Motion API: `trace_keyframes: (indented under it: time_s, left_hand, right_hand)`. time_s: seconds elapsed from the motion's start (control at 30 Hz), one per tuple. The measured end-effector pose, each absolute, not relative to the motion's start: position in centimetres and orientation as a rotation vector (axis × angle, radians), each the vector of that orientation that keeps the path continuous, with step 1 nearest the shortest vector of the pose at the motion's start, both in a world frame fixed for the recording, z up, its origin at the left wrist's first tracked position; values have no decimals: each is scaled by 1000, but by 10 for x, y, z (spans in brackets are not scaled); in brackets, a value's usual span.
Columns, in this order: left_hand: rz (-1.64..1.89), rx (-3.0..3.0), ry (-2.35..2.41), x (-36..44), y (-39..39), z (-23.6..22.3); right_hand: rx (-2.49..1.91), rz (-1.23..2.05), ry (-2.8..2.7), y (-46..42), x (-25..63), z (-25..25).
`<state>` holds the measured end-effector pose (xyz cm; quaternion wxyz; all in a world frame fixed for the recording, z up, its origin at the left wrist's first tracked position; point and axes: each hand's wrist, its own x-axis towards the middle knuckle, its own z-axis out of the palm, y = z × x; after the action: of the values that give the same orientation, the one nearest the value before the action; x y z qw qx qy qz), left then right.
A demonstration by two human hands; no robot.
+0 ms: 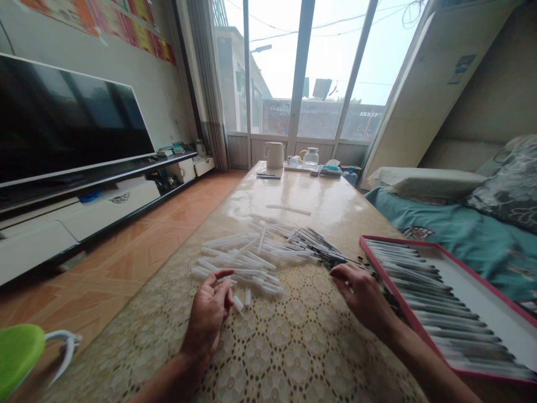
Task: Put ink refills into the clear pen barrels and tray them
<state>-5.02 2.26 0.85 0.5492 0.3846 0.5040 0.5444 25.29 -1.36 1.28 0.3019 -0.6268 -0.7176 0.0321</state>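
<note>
My left hand (212, 307) is just above the near edge of a pile of white translucent pen barrels (239, 254). Its index finger is stretched out and the other fingers are partly curled, with nothing visible in them. Two short white pieces (238, 304) lie beside its fingertips. My right hand (361, 292) hovers by the near end of a heap of thin dark pen refills (316, 244). Its fingers are bent together, and whatever they may hold is hidden. To its right, a red-rimmed box (482, 280) holds a row of pens (451, 305) with dark ends.
Small black parts (363, 262) lie between the refills and the box. A patterned cover lies over the long table (277, 347). At its far end stand a pitcher (274, 154), a glass jar (311, 158) and a tissue pack (331, 169). A green stool (20, 355) is at left.
</note>
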Motion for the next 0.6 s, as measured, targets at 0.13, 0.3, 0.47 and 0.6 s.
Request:
trace_keyframes:
  time_s: [0.13,0.3,0.47,0.6]
  left_hand:
    - [1278,955,1178,-49,20,9]
    - [1202,1019,1150,-43,14,10]
    - [1104,1105,1053,-37,10,10]
    - [993,1143,969,-34,8,11]
  right_hand:
    - [-1549,351,-1942,-4,184,11]
    - [-1583,363,-1958,4,155,-2]
    - [-1625,386,-1919,4,157,-4]
    - [-1635,402,-1820,-4,173,4]
